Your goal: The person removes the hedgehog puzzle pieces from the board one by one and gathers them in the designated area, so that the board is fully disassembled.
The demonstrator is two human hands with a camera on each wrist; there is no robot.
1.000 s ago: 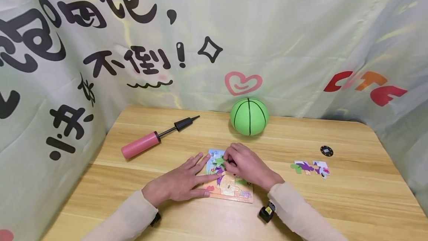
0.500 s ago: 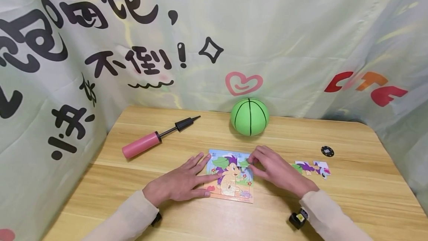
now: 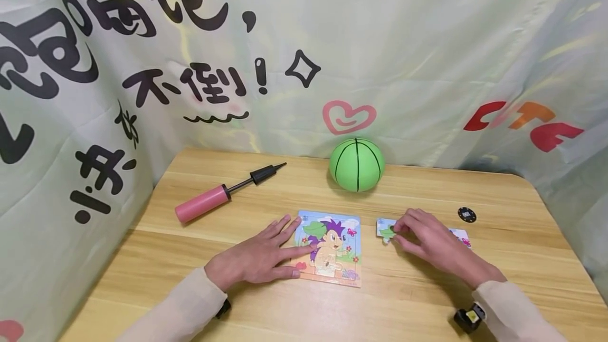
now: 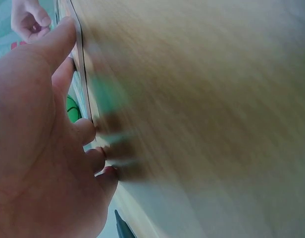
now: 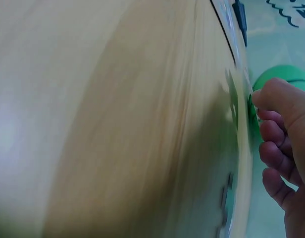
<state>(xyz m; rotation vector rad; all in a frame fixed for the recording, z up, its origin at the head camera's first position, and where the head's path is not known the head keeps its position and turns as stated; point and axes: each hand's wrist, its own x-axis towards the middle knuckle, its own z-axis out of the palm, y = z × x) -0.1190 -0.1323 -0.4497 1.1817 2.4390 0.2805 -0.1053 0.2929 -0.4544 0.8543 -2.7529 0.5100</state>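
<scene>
A square hedgehog jigsaw puzzle (image 3: pixel 328 263) lies flat on the table, blue at the top and orange at the bottom. My left hand (image 3: pixel 256 255) rests at its left side with fingers spread, fingertips on its border and picture. To the right of the puzzle, my right hand (image 3: pixel 429 236) pinches a puzzle piece (image 3: pixel 386 230) with a green leaf and blue sky between thumb and fingers. Partly hidden behind that hand, another puzzle piece (image 3: pixel 459 236) shows white and pink. In the right wrist view, the right hand's other fingers (image 5: pixel 276 156) are curled.
A green ball (image 3: pixel 357 165) stands at the back of the table (image 3: pixel 323 315). A pink hand pump (image 3: pixel 203 204) with a black nozzle lies at the back left. At right is a black round chip (image 3: pixel 467 215). Printed curtains (image 3: pixel 404 41) hang behind and at the sides.
My right hand has lifted the leaf puzzle piece off the puzzle and carried it right, close to the loose pieces. The hedgehog picture is now uncovered there. My left hand stays in place.
</scene>
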